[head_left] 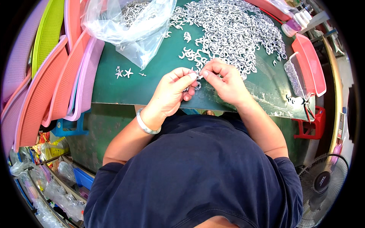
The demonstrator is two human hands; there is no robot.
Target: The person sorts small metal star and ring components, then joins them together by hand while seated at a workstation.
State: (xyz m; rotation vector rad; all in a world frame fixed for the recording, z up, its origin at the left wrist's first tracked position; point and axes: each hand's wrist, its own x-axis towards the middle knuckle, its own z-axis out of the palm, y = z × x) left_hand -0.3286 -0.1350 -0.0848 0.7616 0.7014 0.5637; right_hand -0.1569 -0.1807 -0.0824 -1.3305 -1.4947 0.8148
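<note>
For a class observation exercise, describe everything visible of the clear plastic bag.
The clear plastic bag looks thin and wrinkled, with whitish folds. It sits at the far left of the green table, one pointed corner toward the person. Small silvery pieces show inside, and the picture's top edge cuts the bag off. It reaches close to the baskets; whether they touch is unclear. Neither the left hand nor the right hand touches it.

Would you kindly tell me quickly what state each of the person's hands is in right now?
Left hand: closed, holding small silver pieces.
Right hand: closed in a pinch; whether it holds anything cannot be told.
</note>
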